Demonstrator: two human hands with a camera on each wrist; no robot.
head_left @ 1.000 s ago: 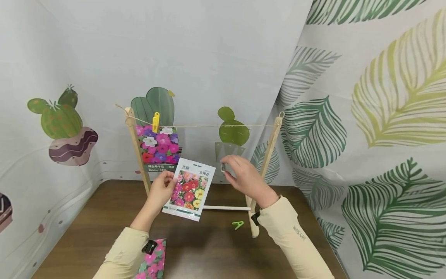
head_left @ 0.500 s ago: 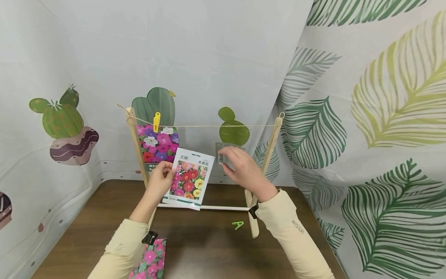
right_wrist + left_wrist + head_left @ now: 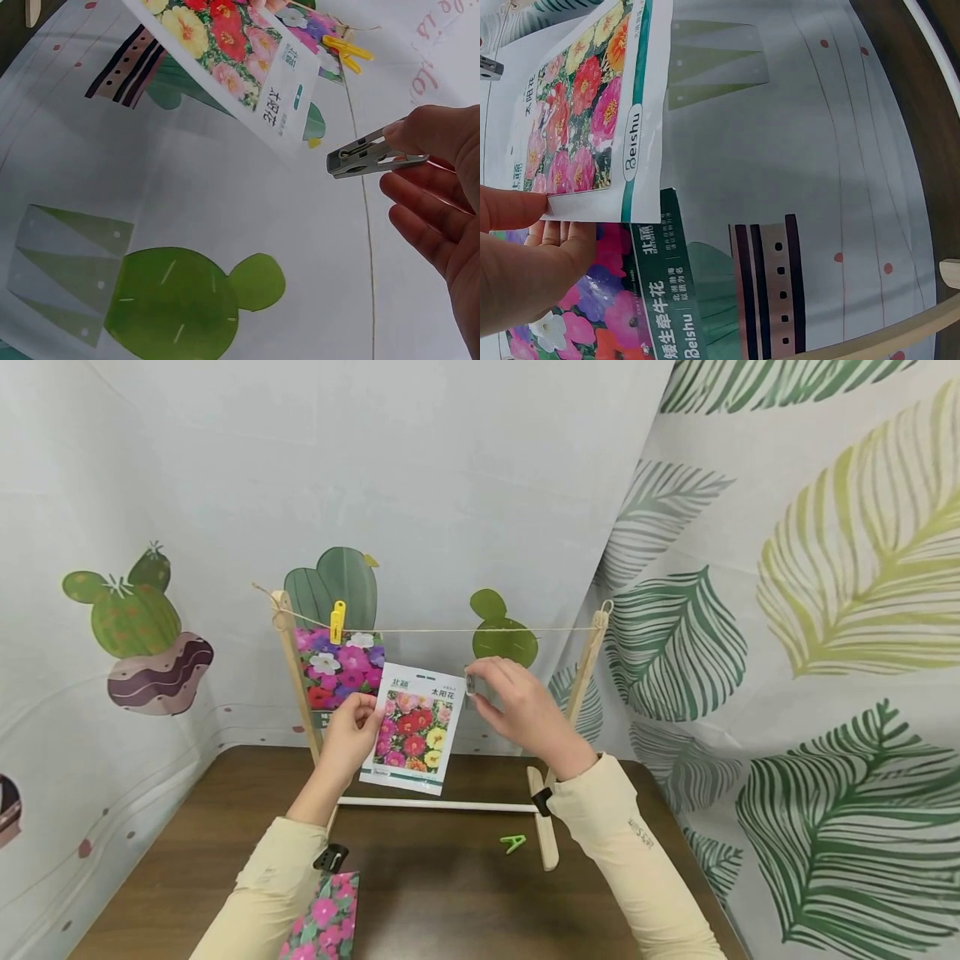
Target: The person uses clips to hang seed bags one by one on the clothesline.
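Observation:
My left hand [image 3: 350,735] pinches the left edge of a white seed packet [image 3: 415,729] printed with red, pink and yellow flowers. The packet is held up, slightly tilted, just below the string [image 3: 450,630]. Between the thumb and fingers of my right hand [image 3: 525,706] is a grey metal clothespin [image 3: 367,159], beside the packet's upper right corner. In the right wrist view the clothespin's nose points toward the packet, apart from it. Behind my left hand, a petunia seed packet [image 3: 345,668] hangs from the string by a yellow clothespin [image 3: 337,622].
The string runs between two wooden posts [image 3: 588,668] joined by a white rod [image 3: 450,804] low down. A green clothespin [image 3: 513,842] lies on the brown table [image 3: 435,893]. Another pink-flowered packet [image 3: 330,918] lies at the table's front left. A printed cloth [image 3: 465,485] hangs behind.
My left hand has raised the seed packet toward the string. My right hand has moved up and slightly left with the metal clothespin, staying beside the packet's upper corner.

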